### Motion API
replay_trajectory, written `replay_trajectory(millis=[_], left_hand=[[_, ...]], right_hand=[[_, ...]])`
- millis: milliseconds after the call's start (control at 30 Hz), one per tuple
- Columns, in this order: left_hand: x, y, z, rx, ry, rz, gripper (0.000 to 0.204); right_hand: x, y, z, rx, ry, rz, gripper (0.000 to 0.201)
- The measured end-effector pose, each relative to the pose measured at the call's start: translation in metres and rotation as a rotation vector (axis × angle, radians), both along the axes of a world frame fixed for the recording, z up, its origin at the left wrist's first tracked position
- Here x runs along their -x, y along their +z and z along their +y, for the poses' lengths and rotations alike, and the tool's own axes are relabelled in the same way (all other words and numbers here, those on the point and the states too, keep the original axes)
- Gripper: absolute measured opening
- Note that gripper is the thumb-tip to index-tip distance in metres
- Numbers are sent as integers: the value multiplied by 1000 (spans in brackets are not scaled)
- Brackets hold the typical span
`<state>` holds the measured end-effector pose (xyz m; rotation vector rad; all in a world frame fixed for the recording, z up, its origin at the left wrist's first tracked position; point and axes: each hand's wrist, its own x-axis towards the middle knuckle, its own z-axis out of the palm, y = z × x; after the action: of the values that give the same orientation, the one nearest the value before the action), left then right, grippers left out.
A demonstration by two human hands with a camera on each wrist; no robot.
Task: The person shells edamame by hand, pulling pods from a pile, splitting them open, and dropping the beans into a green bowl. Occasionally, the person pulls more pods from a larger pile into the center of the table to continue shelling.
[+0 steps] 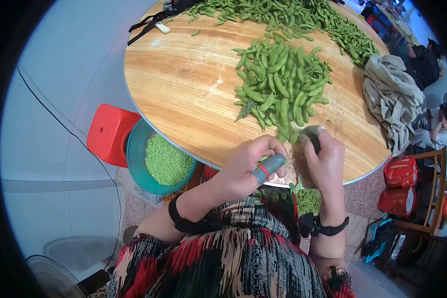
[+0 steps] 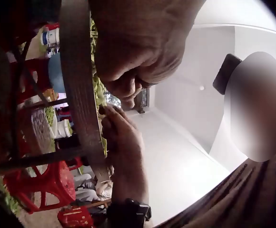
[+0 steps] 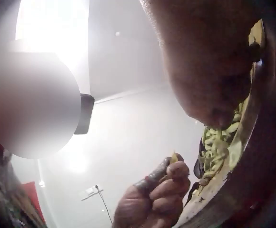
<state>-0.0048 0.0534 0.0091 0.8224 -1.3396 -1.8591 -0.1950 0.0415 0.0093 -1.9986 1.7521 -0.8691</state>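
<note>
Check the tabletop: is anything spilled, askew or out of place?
Nothing looks damaged. Mildly odd: one pod lies apart from the pod heaps, near the black straps, and a crumpled grey cloth hangs over the table edge.

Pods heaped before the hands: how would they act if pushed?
The pods probably wouldn't move as one: they lie loosely crisscrossed, so some would likely spill. They look slim and flattish, so sliding seems likelier than rolling.

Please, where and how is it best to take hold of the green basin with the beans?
I would hold the green basin by its rim, coming from the near left. There the round rim looks free, while the table overlaps its far right side and the red stool crowds the far left.
</note>
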Motion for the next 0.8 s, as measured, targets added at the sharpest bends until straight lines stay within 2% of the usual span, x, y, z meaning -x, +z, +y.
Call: replay_trajectory(millis=[33, 67, 100, 133, 167, 233, 300, 367, 433, 467, 500, 567, 600, 667, 700, 733, 767, 800], left_hand=[[-1, 4, -1, -16, 7, -2, 16], [-1, 5, -2, -33, 14, -4, 16], [1, 2, -1, -38, 12, -4, 16], [5, -2, 0, 15, -16, -2, 15], [9, -7, 1, 68, -43, 0, 14], [15, -14, 0, 153, -81, 17, 13], [15, -14, -2, 243, -121, 37, 12], [2, -5, -7, 129, -31, -27, 10], [-10, 3, -13, 51, 36, -42, 10], [-12, 5, -14, -22, 106, -55, 10], [-11, 5, -13, -22, 106, -57, 10], [-6, 3, -11, 68, 119, -79, 7], [-3, -3, -11, 73, 116, -81, 7], [4, -20, -11, 513, 189, -197, 12], [6, -14, -10, 513, 187, -196, 12], [9, -4, -9, 570, 179, -306, 15], [12, 2, -9, 627, 172, -417, 19], [16, 1, -8, 628, 173, -417, 19]], right_hand=[[2, 3, 6, -26, 20, -177, 12], [1, 5, 11, -31, 18, -177, 12], [0, 7, 17, -46, -16, -279, 11], [-1, 9, 22, -59, -51, -380, 12], [-2, 12, 29, -61, -54, -380, 12], [-4, 15, 41, -409, 104, -741, 13], [3, 14, 43, -350, 100, -685, 12], [15, 20, 44, -486, 153, -824, 11], [31, 27, 39, -547, 650, -710, 9], [28, 24, 36, -277, 486, -408, 16], [21, 21, 31, -278, 486, -410, 16], [10, 13, 17, 38, 44, 144, 21], [10, 3, 13, 133, 73, 194, 22], [7, -3, 12, 159, 39, 220, 20], [6, -5, 13, 180, 9, 247, 17], [7, -6, 14, 179, 7, 248, 17], [8, -7, 16, 102, -1, -13, 14], [8, -6, 17, 24, -7, -274, 11]])
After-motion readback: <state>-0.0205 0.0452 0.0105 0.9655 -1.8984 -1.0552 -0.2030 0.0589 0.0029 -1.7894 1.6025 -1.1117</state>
